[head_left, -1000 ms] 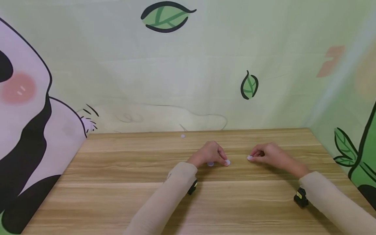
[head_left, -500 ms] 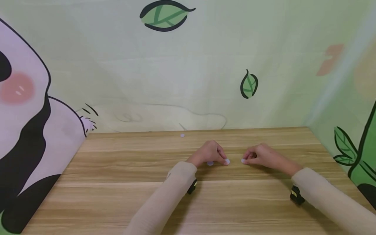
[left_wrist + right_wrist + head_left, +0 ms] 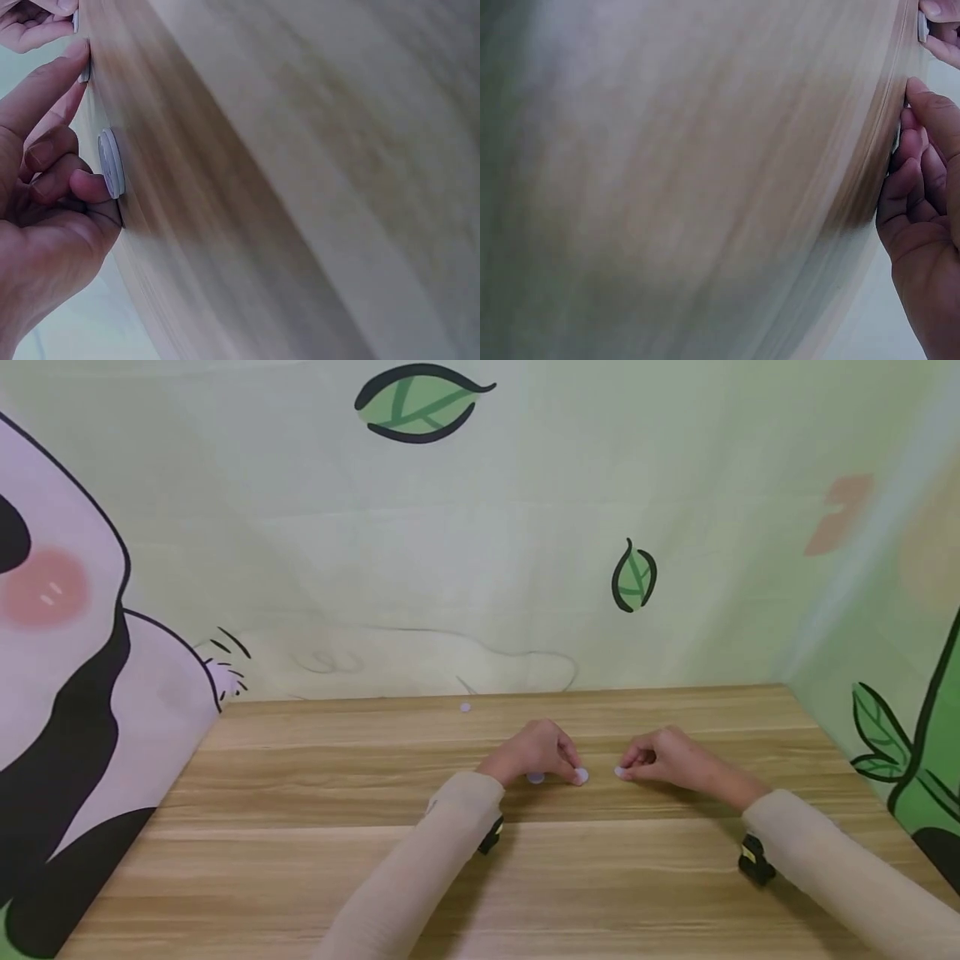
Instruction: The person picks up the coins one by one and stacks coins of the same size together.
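Observation:
My left hand [image 3: 536, 752] pinches a small flat white disc [image 3: 581, 775] between thumb and fingertip, low over the wooden table. Facing it across a narrow gap, my right hand [image 3: 663, 756] pinches a second white disc [image 3: 619, 772]. Another pale disc [image 3: 535, 778] lies under the left hand's near side; in the left wrist view this disc [image 3: 111, 163] shows a thick layered edge beside the curled fingers. The right wrist view catches the left hand's disc [image 3: 922, 27] edge-on at the top, while the right hand's own disc is mostly hidden behind its fingers.
One more white disc [image 3: 465, 707] lies near the back edge of the wooden table [image 3: 300, 860]. Behind the table hangs a pale green cloth [image 3: 480, 543] printed with leaves and a panda. Black wrist devices [image 3: 755, 860] sit under both sleeves.
My right hand, with its disc, has moved left and closer to the left hand, mostly in the first half second. The left hand and the lying discs have stayed put.

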The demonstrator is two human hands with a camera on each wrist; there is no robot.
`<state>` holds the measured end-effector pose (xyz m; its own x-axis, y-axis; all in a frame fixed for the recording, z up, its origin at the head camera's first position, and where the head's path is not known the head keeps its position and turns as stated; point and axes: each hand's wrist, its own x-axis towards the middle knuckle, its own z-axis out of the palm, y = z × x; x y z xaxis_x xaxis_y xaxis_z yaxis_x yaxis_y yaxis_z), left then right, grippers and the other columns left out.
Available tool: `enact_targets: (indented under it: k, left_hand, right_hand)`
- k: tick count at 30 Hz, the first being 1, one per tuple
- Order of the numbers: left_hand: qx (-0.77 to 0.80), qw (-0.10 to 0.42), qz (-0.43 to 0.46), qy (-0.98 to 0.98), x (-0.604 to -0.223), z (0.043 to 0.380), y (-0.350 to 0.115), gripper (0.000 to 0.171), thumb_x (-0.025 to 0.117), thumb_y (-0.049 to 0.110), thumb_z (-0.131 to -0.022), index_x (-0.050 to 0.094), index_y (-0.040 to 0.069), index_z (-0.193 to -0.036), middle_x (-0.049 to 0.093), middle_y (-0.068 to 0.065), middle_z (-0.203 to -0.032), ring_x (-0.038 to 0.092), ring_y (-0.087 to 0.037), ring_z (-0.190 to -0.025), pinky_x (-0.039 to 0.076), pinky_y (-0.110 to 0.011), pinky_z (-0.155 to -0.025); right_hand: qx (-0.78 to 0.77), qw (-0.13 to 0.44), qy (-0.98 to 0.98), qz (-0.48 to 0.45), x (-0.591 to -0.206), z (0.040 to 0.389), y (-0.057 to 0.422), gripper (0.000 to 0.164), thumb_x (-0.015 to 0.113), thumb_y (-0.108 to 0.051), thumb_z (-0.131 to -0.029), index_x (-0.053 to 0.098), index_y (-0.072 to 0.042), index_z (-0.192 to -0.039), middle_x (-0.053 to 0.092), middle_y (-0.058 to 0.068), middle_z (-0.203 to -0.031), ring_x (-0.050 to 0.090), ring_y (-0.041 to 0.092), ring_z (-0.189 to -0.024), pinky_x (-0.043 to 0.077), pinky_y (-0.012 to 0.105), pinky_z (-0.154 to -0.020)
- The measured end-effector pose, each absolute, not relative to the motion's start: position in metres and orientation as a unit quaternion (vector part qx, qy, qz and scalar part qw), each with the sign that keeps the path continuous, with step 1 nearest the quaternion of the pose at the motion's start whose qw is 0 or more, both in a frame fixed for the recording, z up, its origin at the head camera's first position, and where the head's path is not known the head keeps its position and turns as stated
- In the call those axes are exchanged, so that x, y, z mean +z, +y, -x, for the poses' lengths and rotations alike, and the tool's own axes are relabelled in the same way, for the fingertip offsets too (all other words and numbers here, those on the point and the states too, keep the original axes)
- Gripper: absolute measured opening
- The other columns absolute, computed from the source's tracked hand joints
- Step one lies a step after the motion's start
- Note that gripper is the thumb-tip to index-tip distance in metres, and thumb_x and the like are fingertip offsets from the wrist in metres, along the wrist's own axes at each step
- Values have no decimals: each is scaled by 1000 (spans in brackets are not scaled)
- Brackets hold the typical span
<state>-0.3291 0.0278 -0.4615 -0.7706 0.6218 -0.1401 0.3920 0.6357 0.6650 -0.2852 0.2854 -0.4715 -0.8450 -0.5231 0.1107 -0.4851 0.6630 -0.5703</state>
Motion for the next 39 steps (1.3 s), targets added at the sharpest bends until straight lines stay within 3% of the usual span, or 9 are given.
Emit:
enact_targets:
  k: [21, 27, 32, 39]
  left_hand:
    - [323, 182, -301, 879, -460, 327, 27, 14, 89, 22, -81, 80, 14, -88, 63, 10, -68, 46, -5, -66, 38, -19, -60]
    - [355, 194, -298, 865, -462, 330, 21, 17, 88, 25, -82, 81, 14, -93, 69, 9, -78, 50, -5, -70, 42, -19, -64]
    - [424, 186, -289, 838, -462, 341, -2, 20, 81, 20, -89, 79, 10, -105, 68, 8, -87, 51, -6, -75, 43, -21, -68]
    - [426, 120, -203, 873, -451, 368, -60, 24, 76, 15, -93, 75, 5, -115, 53, 3, -71, 42, -10, -64, 36, -25, -58]
  right_hand:
    - [-321, 34, 908, 267, -476, 286, 286, 9, 83, -19, -87, 78, -11, -87, 68, -10, -73, 54, 1, -65, 48, 21, -61]
    - [-323, 40, 909, 262, -475, 285, 285, 9, 82, -18, -87, 77, -10, -87, 69, -9, -75, 55, 2, -66, 49, 21, -62]
    - [-313, 41, 913, 259, -476, 286, 284, 9, 82, -18, -87, 77, -10, -87, 68, -10, -74, 54, 2, -66, 49, 21, -61]
    - [-310, 38, 914, 258, -477, 287, 286, 9, 82, -18, -87, 77, -11, -86, 68, -9, -75, 55, 2, -66, 49, 21, -61]
